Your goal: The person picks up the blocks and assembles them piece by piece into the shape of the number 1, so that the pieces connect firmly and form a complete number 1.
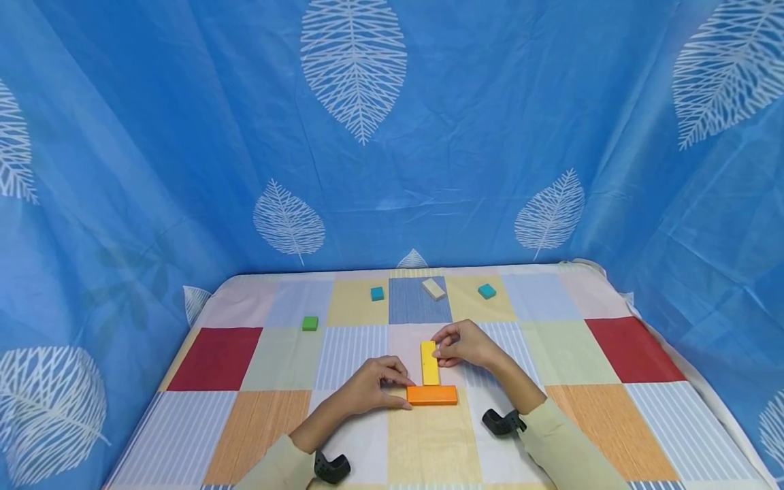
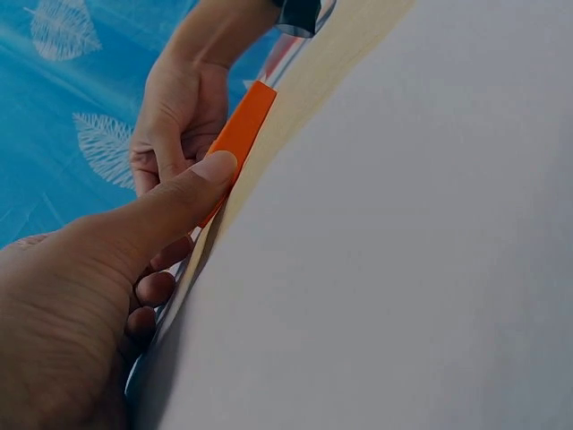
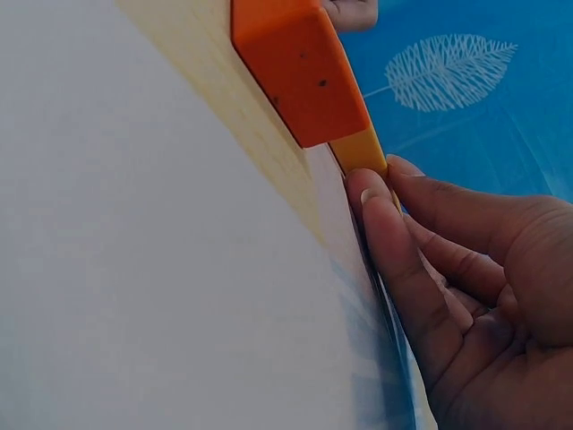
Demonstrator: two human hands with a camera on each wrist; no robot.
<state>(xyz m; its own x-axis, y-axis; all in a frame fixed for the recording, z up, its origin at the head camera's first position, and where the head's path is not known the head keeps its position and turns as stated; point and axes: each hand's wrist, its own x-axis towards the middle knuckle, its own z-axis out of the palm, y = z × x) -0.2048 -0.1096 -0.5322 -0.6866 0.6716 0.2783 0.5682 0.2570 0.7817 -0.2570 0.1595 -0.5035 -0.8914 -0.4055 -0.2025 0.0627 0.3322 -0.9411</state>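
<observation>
An orange block [image 1: 431,395] lies crosswise on the patchwork cloth, in front of me. My left hand [image 1: 373,386] pinches its left end, with the thumb on the near side, as the left wrist view also shows. Pointing away from me, a yellow block [image 1: 430,363] meets the orange block's far side, so the two form a T shape. My right hand [image 1: 467,344] holds the yellow block by its right edge, thumb and forefinger at the rim. In the right wrist view the orange block [image 3: 304,76] partly hides the yellow block [image 3: 360,152].
Farther back lie a green block [image 1: 310,323], a blue block [image 1: 377,293], a cream block [image 1: 433,288] and a teal block [image 1: 486,291]. A blue leaf-patterned curtain [image 1: 404,204] encloses the table's back and sides. Black wrist devices [image 1: 332,467] sit at both sleeves.
</observation>
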